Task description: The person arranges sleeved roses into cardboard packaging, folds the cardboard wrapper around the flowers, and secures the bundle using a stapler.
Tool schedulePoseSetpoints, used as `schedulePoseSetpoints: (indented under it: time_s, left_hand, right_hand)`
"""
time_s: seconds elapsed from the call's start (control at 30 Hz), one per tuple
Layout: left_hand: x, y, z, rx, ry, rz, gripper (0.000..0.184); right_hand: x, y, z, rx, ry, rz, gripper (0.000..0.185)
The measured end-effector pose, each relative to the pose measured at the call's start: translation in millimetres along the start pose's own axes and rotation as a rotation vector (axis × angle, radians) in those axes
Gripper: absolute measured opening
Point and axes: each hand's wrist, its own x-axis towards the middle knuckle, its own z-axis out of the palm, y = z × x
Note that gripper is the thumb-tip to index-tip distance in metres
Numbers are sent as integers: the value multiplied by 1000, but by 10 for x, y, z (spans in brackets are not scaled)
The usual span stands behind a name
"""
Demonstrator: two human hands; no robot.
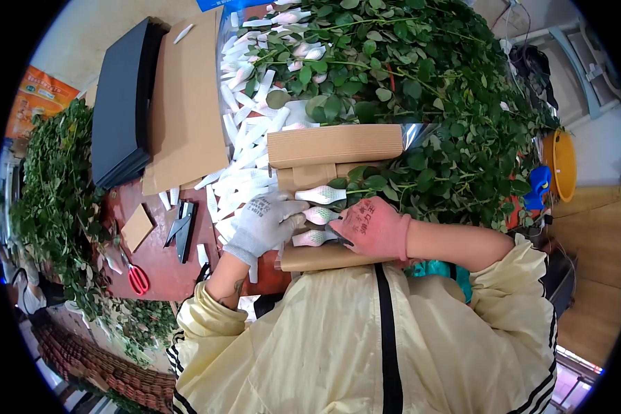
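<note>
Three rose buds in white foam net sleeves lie in a row on brown corrugated cardboard. My left hand, in a grey-white glove, pinches the sleeve tip of the middle rose. In a pink glove, my right hand closes around that rose just below its bud. The upper rose lies above my fingertips, and the lower rose lies just below them. My right hand hides part of the stems. A folded corrugated cardboard strip stands across the upper end of the sheet.
Many loose white net sleeves cover the table to the left. Leafy rose stems are heaped behind and to the right. Red scissors, a black stapler, a cardboard sheet and stacked black boards lie at left.
</note>
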Motion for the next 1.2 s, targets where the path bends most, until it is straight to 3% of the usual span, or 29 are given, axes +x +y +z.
schedulePoseSetpoints:
  time_s: [0.1,0.17,0.2,0.27,0.33,0.4,0.53,0.73,0.83,0.9,1.0,1.07,1.13,1.2]
  left_hand:
    - [-12,52,-14,-32,33,-25,23]
    - [-57,263,-111,30,220,-86,23]
    - [-105,206,-101,32,215,-82,23]
    - [-225,5,-41,-229,160,-433,22]
    - [-164,-62,21,-202,157,-424,23]
    - [-68,-115,23,-289,29,-566,26]
    - [107,-42,-52,-159,-60,-592,26]
    - [228,97,-89,-263,-154,-722,29]
    - [187,-291,186,-261,-134,-576,18]
    - [193,-280,163,-240,-159,-581,16]
    - [190,-227,105,-212,-185,-556,20]
    - [184,-200,87,-206,-178,-525,26]
    - [180,-144,58,-41,-176,-631,26]
    - [41,-27,-76,-2,-181,-572,28]
  right_hand:
    - [120,2,-103,-13,-168,13,30]
    - [93,27,-8,-29,-75,-6,29]
    - [88,42,39,-50,16,-29,29]
    - [116,42,79,-39,26,-16,29]
    - [134,50,93,-36,28,-21,29]
    - [146,74,89,-9,3,-38,29]
    - [155,81,156,-40,50,-74,24]
    - [206,52,159,-67,64,-92,17]
    - [194,73,124,-27,50,-94,15]
    - [195,69,37,55,-49,-47,21]
    - [177,36,106,30,-4,-6,30]
    - [174,10,136,16,9,2,31]
    - [191,-7,116,5,25,11,31]
    - [189,-26,79,-32,-64,56,31]
